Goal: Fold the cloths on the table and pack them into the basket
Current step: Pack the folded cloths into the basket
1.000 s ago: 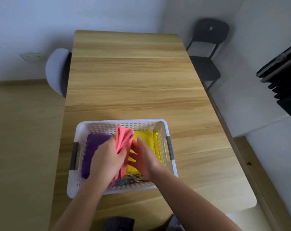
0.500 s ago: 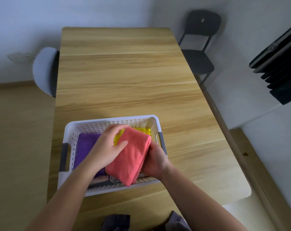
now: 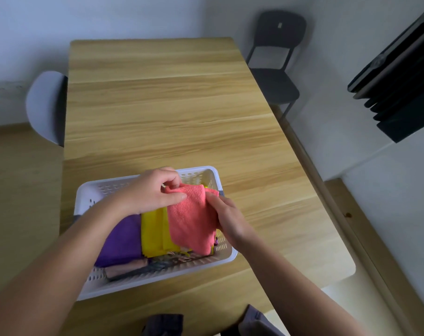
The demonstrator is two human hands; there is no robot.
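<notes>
Now, lower centre: left hand [image 3: 155,192] pinches pink cloth [image 3: 191,221] top corner, right hand [image 3: 230,221] grips its edge; best lowered flat beside yellow cloth [image 3: 155,234], fold kept tight.

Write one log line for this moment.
step: packing pink cloth; left hand: pinches it; right hand: holds it; basket: holds purple cloth, yellow cloth

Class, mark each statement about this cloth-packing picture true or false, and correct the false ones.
1. The left hand and the right hand both hold the pink cloth. True.
2. The purple cloth lies outside the basket. False: it lies inside it.
3. The yellow cloth sits between the purple cloth and the pink cloth. True.
4. The basket is black. False: it is white.
</notes>
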